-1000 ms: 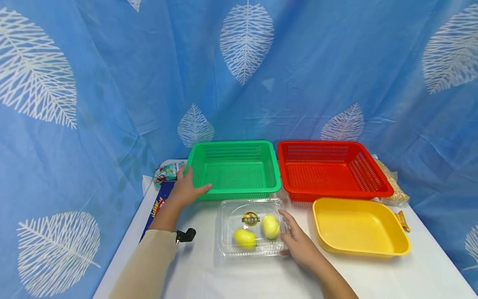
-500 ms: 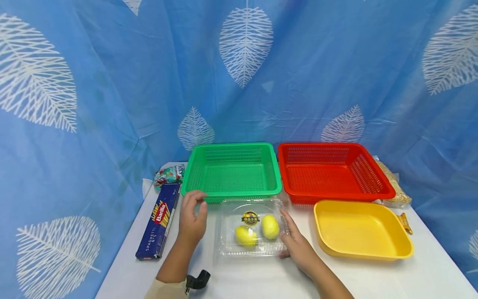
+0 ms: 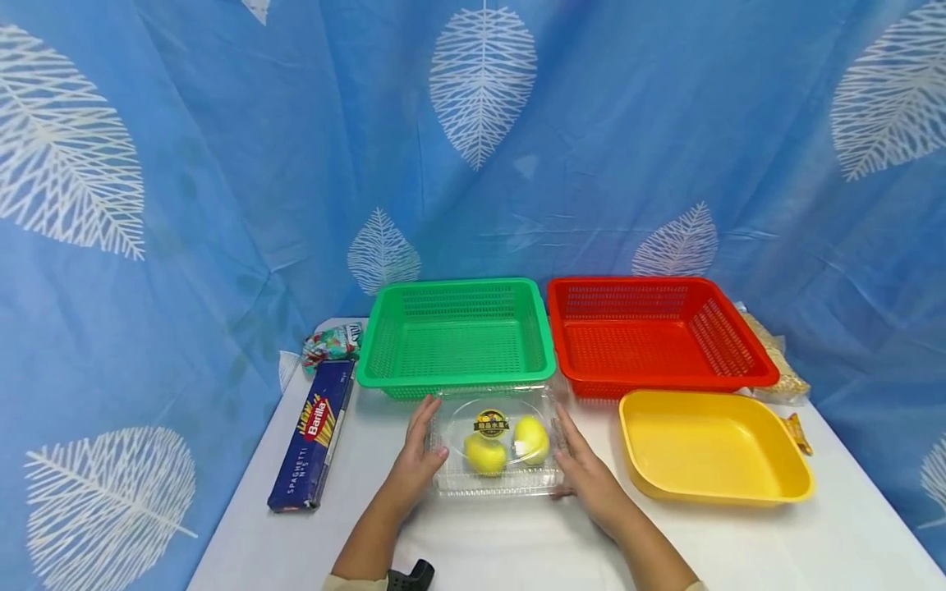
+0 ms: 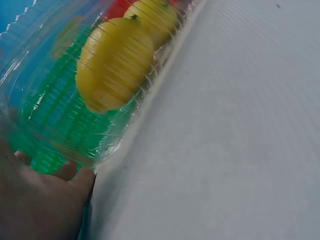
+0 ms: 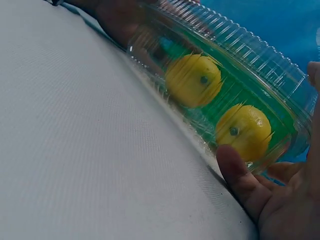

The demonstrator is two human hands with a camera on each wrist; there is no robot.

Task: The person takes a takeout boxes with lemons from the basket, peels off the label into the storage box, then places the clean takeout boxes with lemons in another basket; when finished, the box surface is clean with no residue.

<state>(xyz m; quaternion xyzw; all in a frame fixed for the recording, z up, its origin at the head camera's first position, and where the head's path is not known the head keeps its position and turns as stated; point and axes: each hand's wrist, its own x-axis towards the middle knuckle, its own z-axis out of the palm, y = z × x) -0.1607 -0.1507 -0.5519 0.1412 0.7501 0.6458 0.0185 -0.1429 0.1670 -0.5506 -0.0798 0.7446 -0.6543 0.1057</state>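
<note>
A clear plastic fruit box (image 3: 502, 486) with a dark and gold label (image 3: 491, 424) on its lid lies at the middle of the table. Inside are two yellow lemons, one at left (image 3: 485, 455) and one at right (image 3: 530, 443). My left hand (image 3: 415, 464) holds the box's left side, its thumb by the near corner. On the opposite side my right hand (image 3: 594, 480) grips the box, thumb toward me and fingers along the wall. The right wrist view shows that thumb (image 5: 232, 162) at the box's lower edge, close to one lemon (image 5: 244, 131).
Behind the box stand a green basket (image 3: 369, 377) and a red basket (image 3: 665, 383). A yellow tub (image 3: 709, 492) is at right, near a small orange packet (image 3: 796, 433) and a bag of grains (image 3: 783, 377). At left lie a spaghetti box (image 3: 314, 435) and a colourful bag (image 3: 331, 345).
My left hand has left the green basket's front left corner and come right and toward me to the fruit box's left side. The right hand stays at the box, which has shifted slightly.
</note>
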